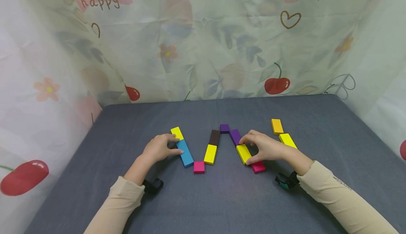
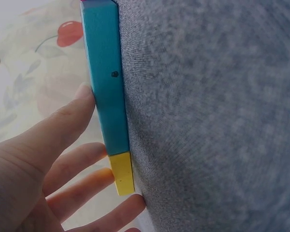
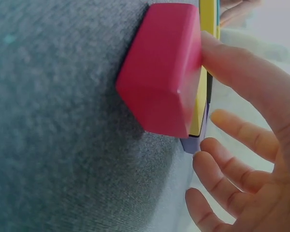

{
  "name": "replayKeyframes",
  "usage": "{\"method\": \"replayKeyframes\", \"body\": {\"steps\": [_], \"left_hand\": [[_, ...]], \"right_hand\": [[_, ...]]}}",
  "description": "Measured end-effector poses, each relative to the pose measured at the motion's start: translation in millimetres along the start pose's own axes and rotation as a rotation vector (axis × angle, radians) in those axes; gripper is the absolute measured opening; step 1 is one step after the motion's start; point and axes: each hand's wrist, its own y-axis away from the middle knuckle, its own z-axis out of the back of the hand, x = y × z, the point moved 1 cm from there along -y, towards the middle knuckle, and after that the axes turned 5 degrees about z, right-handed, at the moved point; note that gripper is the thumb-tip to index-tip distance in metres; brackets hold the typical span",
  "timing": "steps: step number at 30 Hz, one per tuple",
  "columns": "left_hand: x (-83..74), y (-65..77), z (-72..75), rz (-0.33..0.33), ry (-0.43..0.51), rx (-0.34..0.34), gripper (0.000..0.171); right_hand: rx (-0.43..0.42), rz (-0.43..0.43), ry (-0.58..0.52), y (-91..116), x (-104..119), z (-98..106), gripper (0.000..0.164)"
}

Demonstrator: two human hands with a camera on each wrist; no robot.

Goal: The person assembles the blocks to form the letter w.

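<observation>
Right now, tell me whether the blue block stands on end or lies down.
Lying down: in the head view, the blue block stretches lengthwise along the gray tabletop, end to end with a yellow block.

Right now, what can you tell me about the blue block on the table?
The blue block is a long, straight-edged bar with a smooth, painted-looking surface and a small dark mark on one face. It lies flat on the grey cloth, slanting so its far end points left. That end meets a yellow block; its near end sits by a pink block, though whether they touch is hard to tell. The left hand rests its thumb against its left side.
</observation>
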Motion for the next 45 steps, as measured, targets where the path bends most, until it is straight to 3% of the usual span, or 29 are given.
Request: {"method": "replayKeyframes", "body": {"steps": [9, 45], "left_hand": [[1.4, -1.0, -1.6, 0.005, -0.003, 0.002, 0.054], [0.9, -1.4, -1.6, 0.01, 0.0, -0.005, 0.055]], "right_hand": [[-0.009, 0.042, 0.005, -0.3, -0.1, -1.3, 0.047], [0.024, -0.013, -0.012, -5.6, -0.3, -4.5, 0.041]]}}
